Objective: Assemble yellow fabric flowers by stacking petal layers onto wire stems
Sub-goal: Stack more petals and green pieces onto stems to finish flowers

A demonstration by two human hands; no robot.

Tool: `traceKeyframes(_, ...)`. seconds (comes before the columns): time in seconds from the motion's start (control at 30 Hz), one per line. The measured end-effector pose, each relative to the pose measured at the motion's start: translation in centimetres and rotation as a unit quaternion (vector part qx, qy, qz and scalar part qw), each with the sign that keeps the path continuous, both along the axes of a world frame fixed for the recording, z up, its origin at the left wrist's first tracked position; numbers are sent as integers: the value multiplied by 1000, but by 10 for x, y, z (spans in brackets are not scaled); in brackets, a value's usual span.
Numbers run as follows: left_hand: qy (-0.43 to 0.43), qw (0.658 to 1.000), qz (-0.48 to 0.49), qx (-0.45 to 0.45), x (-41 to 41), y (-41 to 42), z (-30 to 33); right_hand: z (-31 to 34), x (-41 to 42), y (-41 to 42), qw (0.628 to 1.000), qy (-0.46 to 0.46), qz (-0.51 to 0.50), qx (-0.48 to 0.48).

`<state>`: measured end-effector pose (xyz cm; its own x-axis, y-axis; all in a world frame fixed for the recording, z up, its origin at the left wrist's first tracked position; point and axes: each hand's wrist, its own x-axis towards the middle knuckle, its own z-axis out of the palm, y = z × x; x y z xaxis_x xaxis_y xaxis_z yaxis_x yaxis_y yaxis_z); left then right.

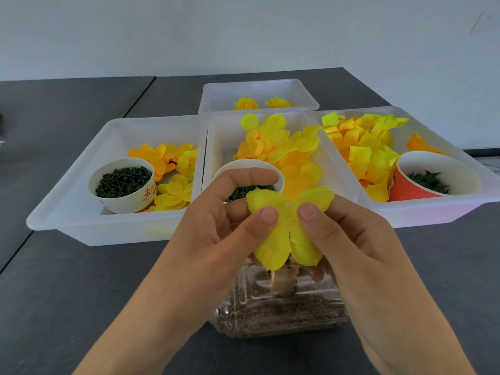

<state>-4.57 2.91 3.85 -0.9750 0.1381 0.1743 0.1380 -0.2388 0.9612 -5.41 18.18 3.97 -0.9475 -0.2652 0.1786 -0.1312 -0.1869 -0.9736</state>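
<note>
A yellow fabric petal layer with four lobes is held up in front of me by both hands. My left hand pinches its left side between thumb and fingers, the index finger raised above. My right hand pinches its right side the same way. Under the petals a dark green stem tip barely shows; the rest of the stem is hidden. Below stands a clear plastic box holding brown grit.
Four white trays sit on the dark table: left tray with petals and a cup of green pieces, middle tray with petals and a cup, right tray with petals and a red cup, far tray with finished flowers.
</note>
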Motion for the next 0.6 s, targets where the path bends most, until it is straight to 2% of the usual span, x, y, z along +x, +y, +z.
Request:
traceKeyframes(0.2,5,1000,4,-15,2,1,-11,-10,-1,5,998,19,-22,61)
traceKeyframes(0.43,-1,995,29,-99,4,4,-30,-28,-4,11,987,-6,-24,160)
traceKeyframes(0.6,-10,995,29,-98,4,5,-37,-32,-3,13,987,-15,-3,162)
